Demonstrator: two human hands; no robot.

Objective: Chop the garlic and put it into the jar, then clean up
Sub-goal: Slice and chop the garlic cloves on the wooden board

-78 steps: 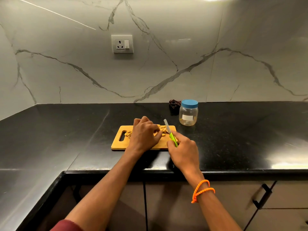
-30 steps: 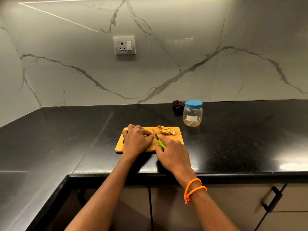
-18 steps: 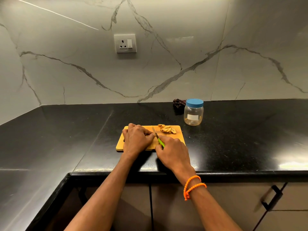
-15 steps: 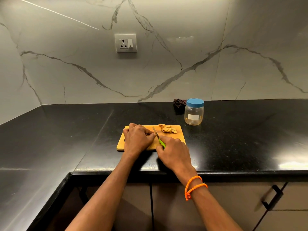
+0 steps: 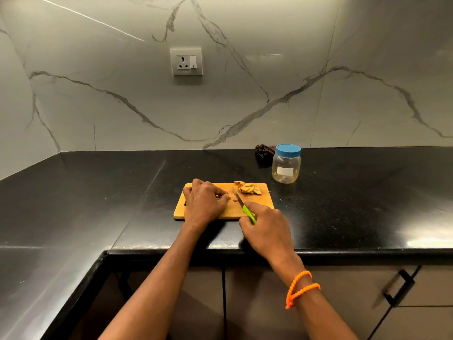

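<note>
A wooden cutting board [image 5: 263,203] lies on the black counter. On its left half my left hand [image 5: 203,203] has its fingers curled over a garlic piece that is mostly hidden under them. My right hand [image 5: 266,225] grips the green handle of a small knife [image 5: 241,203], whose blade points up-left toward the left fingertips. A pile of garlic pieces [image 5: 247,188] sits at the board's far right. Behind the board to the right stands a clear plastic jar [image 5: 286,165] with its blue lid on.
A dark crumpled thing [image 5: 264,151] lies beside the jar against the marble wall. A wall socket [image 5: 186,61] sits above. The black counter [image 5: 98,192] runs left round a corner. Cabinet doors with a black handle [image 5: 402,285] are below the front edge.
The knife and right hand have drawn slightly back and to the right from the left fingertips. The left hand stays put on the board. The view has shifted a little.
</note>
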